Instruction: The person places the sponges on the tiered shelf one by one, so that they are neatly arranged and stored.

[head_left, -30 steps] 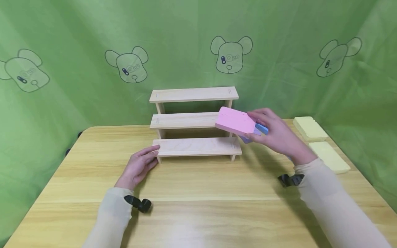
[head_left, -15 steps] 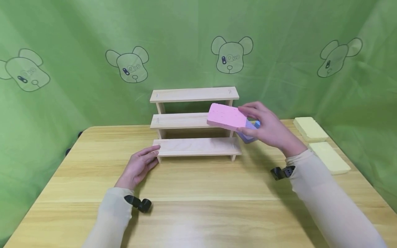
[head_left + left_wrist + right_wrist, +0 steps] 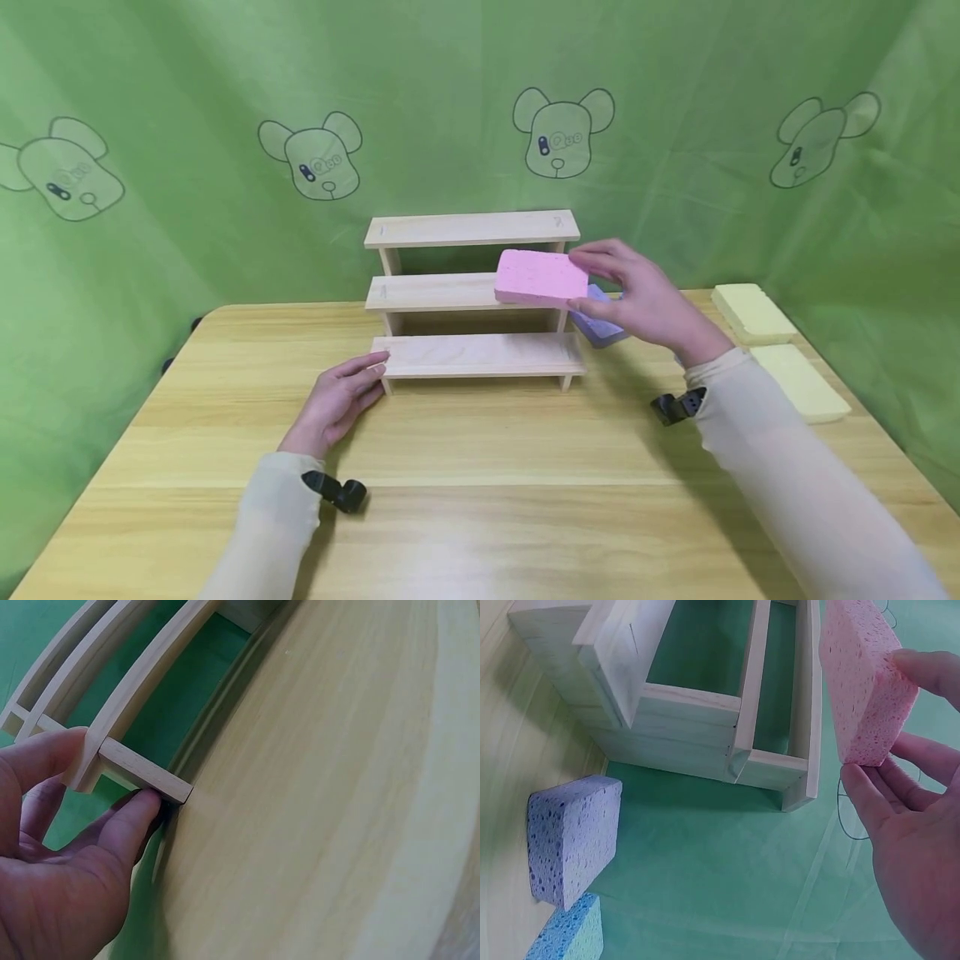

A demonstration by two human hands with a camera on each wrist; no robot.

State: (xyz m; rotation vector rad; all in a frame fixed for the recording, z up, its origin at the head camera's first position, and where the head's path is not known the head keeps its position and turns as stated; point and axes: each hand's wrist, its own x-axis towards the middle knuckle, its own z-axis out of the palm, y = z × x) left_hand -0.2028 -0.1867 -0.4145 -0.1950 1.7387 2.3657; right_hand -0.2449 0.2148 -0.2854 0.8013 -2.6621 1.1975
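A three-tier wooden shelf (image 3: pixel 480 357) stands at the back of the table. My left hand (image 3: pixel 339 407) grips the left end of its lowest board; in the left wrist view, a fingertip presses the board's end and another touches the leg (image 3: pixel 142 769). Between thumb and fingers, my right hand (image 3: pixel 648 304) holds a pink sponge (image 3: pixel 538 277) by its right end. In the head view the sponge overlaps the right part of the middle board (image 3: pixel 435 291); the right wrist view shows it held in the air, apart from the wood.
Right of the shelf lie a purple sponge (image 3: pixel 600 325) and a blue sponge (image 3: pixel 574 930), the latter mostly hidden behind my right hand in the head view. Two pale yellow sponges (image 3: pixel 752 313) lie along the table's right edge. A green curtain (image 3: pixel 450 100) hangs directly behind.
My right hand has carried the pink sponge leftward to in front of the middle board, and the sponge has turned more level. The left hand stays at the shelf's end.
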